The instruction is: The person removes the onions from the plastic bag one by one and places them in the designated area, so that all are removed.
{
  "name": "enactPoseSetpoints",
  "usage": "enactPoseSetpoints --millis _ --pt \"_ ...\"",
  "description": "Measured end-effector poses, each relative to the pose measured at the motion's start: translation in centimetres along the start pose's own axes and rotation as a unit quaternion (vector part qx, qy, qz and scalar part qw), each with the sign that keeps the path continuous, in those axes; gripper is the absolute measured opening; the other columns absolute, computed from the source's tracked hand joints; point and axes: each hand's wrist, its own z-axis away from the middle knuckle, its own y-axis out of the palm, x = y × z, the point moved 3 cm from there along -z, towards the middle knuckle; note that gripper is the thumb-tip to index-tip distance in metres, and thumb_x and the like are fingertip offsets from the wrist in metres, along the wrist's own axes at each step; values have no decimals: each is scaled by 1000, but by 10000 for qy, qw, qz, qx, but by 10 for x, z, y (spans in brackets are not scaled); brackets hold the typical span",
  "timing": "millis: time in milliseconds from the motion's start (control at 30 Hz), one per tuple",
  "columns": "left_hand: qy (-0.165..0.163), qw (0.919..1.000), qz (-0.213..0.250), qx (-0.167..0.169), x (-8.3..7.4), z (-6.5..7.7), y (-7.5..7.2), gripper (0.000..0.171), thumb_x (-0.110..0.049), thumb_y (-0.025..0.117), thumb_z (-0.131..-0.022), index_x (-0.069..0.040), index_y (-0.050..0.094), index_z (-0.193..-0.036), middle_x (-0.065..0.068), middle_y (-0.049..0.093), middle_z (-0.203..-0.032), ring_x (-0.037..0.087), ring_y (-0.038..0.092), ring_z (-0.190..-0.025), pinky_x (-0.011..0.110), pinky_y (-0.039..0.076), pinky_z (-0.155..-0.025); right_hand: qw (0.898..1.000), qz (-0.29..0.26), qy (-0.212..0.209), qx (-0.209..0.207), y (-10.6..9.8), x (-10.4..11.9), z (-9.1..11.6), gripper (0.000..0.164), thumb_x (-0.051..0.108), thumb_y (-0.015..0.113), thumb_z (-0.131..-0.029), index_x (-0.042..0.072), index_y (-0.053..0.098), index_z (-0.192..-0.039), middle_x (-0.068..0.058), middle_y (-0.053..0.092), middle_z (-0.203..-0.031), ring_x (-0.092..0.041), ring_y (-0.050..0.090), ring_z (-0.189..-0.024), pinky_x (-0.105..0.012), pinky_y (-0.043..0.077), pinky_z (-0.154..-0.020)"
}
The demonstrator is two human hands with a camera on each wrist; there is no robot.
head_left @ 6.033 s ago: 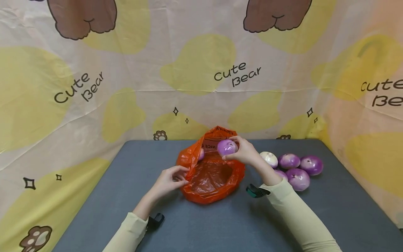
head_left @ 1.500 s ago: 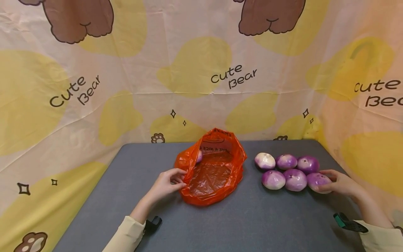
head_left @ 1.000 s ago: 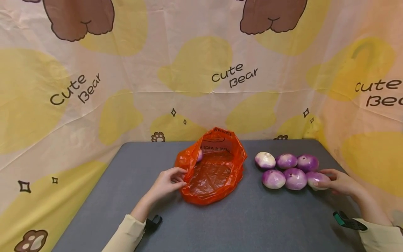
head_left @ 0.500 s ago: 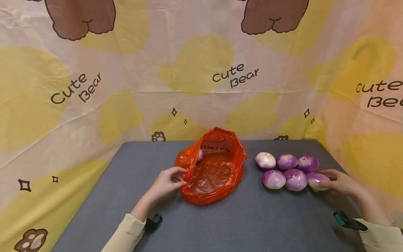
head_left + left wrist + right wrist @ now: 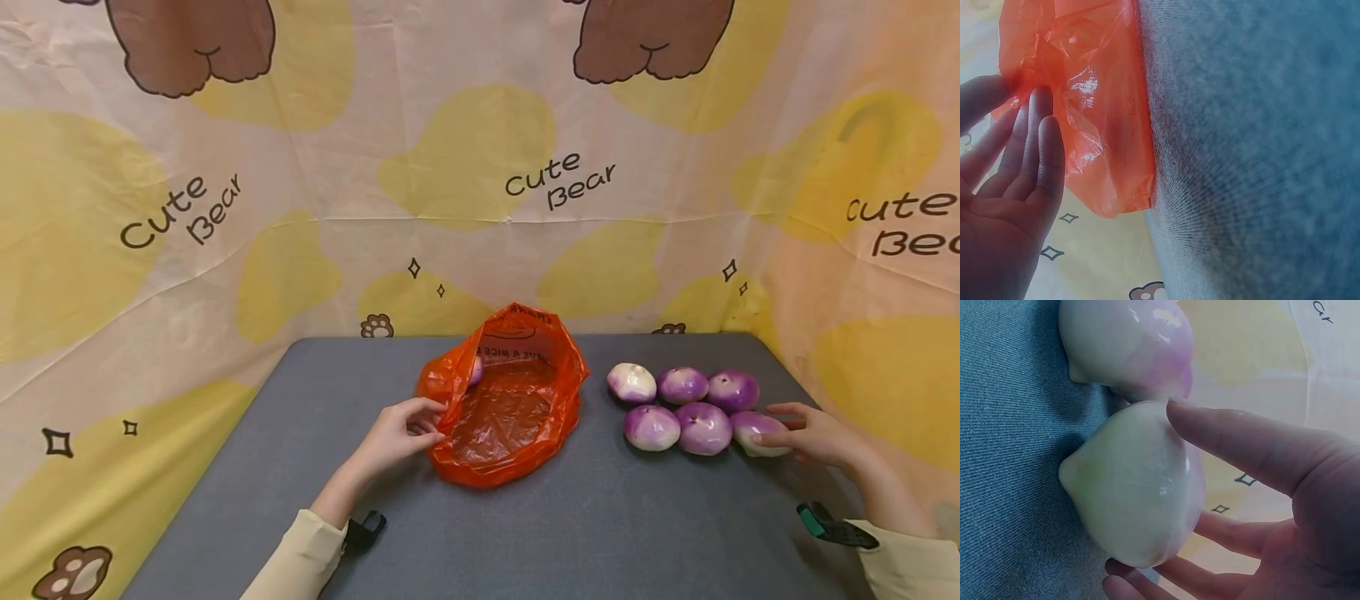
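Note:
An orange-red plastic bag (image 5: 495,475) stands with its mouth gaping on the table, a purple onion (image 5: 477,371) partly visible inside. At its left rim my left hand (image 5: 397,437) pinches the plastic; in the left wrist view the thumb and fingertips meet at the bag's edge (image 5: 1104,125). On the right, my right hand (image 5: 821,437) is around the end onion (image 5: 750,429) of the front row, thumb on the near side and fingers on the far side. In the right wrist view this onion (image 5: 1135,481) shows a pale pointed end, with a gap between it and the palm.
Several other glossy purple-white onions stand in two rows, including a paler onion (image 5: 632,383) at the back left. The grey table (image 5: 600,533) meets a patterned cloth (image 5: 465,167) behind it. Black straps (image 5: 836,527) sit at both wrists.
Since the earliest frame, the right hand has gone from the bag mouth with an onion to the right end of the onions. Lately that end onion tilts slightly, its pale part showing more; left hand unmoved.

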Motion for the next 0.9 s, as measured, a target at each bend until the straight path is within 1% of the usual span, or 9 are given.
enactPoseSetpoints --millis 133,267,400,500,733,833,900 --pt "21 10000 -5 -78 17 -2 4 33 -7 73 -81 -6 64 -113 12 68 -95 20 67 -79 29 55 -71 10000 11 -23 -2 0 0 -1 80 38 59 -91 -18 23 -135 -48 35 -129 -48 52 -109 -44 54 -80" --pt "59 9999 42 -73 27 -3 6 33 -13 75 -81 -11 65 -112 6 67 -94 13 66 -79 26 54 -70 10000 -9 -82 4 2 1 -2 79 38 59 -91 -18 24 -134 -47 36 -128 -46 54 -108 -43 54 -80" --pt "118 9999 95 -59 30 -5 5 32 -18 75 -81 -15 66 -111 3 67 -94 10 66 -78 25 55 -71 9999 -32 -148 13 3 1 -3 78 38 59 -91 -19 24 -133 -47 37 -127 -45 55 -107 -43 54 -79" --pt "140 9999 91 -40 29 -5 5 32 -19 75 -81 -16 66 -111 2 67 -94 9 66 -78 25 55 -71 9998 -30 -181 -4 4 1 -3 78 37 59 -91 -19 25 -132 -47 39 -126 -43 56 -106 -43 54 -78" --pt "35 10000 40 -38 29 -5 6 32 -17 75 -81 -19 66 -111 -1 67 -94 7 66 -78 25 55 -71 9998 -88 -203 -24 4 0 -3 78 37 60 -91 -19 26 -132 -46 41 -125 -38 58 -102 -39 54 -76" --pt "30 10000 81 -29 29 -4 6 32 -17 75 -81 -17 66 -112 0 67 -94 8 66 -78 25 54 -71 9998 -115 -160 -15 4 -2 -3 77 37 60 -91 -18 26 -133 -46 40 -126 -41 57 -104 -41 55 -77" --pt "9 9999 103 -21 29 -4 5 33 -16 75 -81 -16 65 -112 2 67 -94 10 66 -79 25 54 -71 9999 -70 -122 -5 2 -3 -3 78 38 59 -91 -18 25 -133 -46 39 -127 -46 55 -106 -45 54 -79"
